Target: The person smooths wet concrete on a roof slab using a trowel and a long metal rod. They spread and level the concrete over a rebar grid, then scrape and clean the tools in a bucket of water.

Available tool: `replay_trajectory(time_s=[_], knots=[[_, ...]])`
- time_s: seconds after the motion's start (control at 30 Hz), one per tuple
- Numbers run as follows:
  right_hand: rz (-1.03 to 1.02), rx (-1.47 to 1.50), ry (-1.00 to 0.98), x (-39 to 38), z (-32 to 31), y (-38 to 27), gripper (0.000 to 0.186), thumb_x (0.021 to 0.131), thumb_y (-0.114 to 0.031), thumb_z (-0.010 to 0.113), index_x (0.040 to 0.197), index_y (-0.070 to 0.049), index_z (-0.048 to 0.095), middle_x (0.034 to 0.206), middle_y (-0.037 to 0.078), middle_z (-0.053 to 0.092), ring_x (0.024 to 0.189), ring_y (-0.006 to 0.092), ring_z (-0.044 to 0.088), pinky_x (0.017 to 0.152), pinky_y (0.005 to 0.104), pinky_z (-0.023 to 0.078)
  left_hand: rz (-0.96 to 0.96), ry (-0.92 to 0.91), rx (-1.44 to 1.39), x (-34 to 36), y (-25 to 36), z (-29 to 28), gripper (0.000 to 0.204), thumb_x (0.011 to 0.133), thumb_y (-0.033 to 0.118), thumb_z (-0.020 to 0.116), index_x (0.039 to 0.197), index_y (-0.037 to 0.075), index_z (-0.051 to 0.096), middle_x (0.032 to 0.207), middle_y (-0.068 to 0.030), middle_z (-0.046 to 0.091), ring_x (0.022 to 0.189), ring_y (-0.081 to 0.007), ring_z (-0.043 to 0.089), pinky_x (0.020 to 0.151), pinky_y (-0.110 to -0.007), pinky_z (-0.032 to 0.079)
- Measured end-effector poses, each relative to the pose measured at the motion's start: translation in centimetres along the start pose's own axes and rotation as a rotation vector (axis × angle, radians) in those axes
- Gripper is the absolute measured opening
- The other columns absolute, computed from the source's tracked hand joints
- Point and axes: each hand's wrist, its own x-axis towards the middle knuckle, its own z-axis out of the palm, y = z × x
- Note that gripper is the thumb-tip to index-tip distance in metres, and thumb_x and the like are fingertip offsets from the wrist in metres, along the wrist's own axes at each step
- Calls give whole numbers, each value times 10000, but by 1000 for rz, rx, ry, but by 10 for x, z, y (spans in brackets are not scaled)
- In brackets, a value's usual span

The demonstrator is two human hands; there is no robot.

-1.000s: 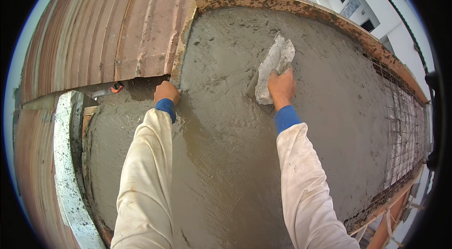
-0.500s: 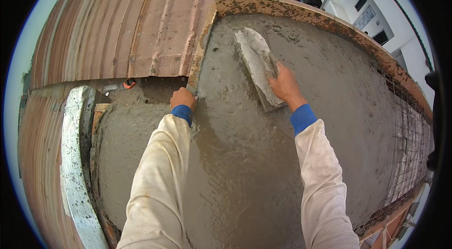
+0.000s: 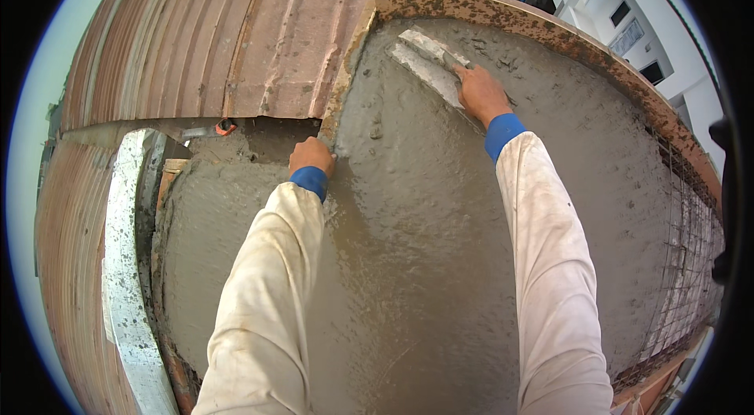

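Wet grey concrete (image 3: 416,258) fills the slab area beneath my arms, with a smeared, rippled surface. My right hand (image 3: 483,91) grips a cement-coated float (image 3: 424,65), which lies tilted diagonally on the concrete near the top of the form. My left hand (image 3: 312,157) is closed at the lower end of the side form board (image 3: 348,77), its fingertips partly hidden. The board runs up from that hand to meet the mud-spattered back board (image 3: 471,0).
Corrugated rusty sheets (image 3: 204,38) border the slab at the left. A tool with an orange part (image 3: 225,127) lies under the sheet edge. A pale spattered beam (image 3: 126,234) curves down the left side. Steel mesh (image 3: 675,250) shows at the right; a white building (image 3: 636,38) stands beyond.
My right hand has pushed the float forward, up toward the back board, turning it more diagonal. My left hand stays at the board's end. The view has shifted slightly.
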Motion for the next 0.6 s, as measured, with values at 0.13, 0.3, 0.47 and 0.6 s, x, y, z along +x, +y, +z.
replay_trajectory(time_s=[0.13, 0.3, 0.47, 0.6], knots=[[223, 173, 17, 1, 2, -26, 409, 924, -97, 515, 1322, -125, 606, 1211, 215, 649, 1119, 400, 626, 927, 494, 515, -9, -26, 7, -1, 2, -2, 458, 840, 357, 783, 1070, -28, 689, 1107, -256, 690, 1081, -403, 656, 913, -438, 542], [509, 287, 172, -53, 5, -24, 390, 896, -108, 549, 1260, 21, 594, 1152, 282, 655, 1080, 452, 632, 917, 508, 514, -23, -17, -16, -4, 3, -6, 449, 850, 347, 777, 1062, -38, 688, 1102, -262, 690, 1079, -406, 657, 912, -440, 543], [618, 380, 225, -8, -5, -4, 393, 866, -113, 580, 1219, 59, 602, 1168, 296, 652, 1105, 461, 624, 944, 505, 505, -14, -25, 4, -5, 4, -5, 453, 848, 345, 778, 1057, -46, 685, 1092, -264, 691, 1068, -404, 663, 910, -438, 545], [563, 407, 97, 40, -8, -20, 366, 853, -133, 603, 1169, 48, 643, 1201, 295, 644, 1140, 445, 619, 975, 468, 503, -7, -32, 19, -2, 6, -3, 443, 846, 336, 780, 1054, -43, 684, 1079, -261, 695, 1055, -409, 667, 900, -439, 550]])
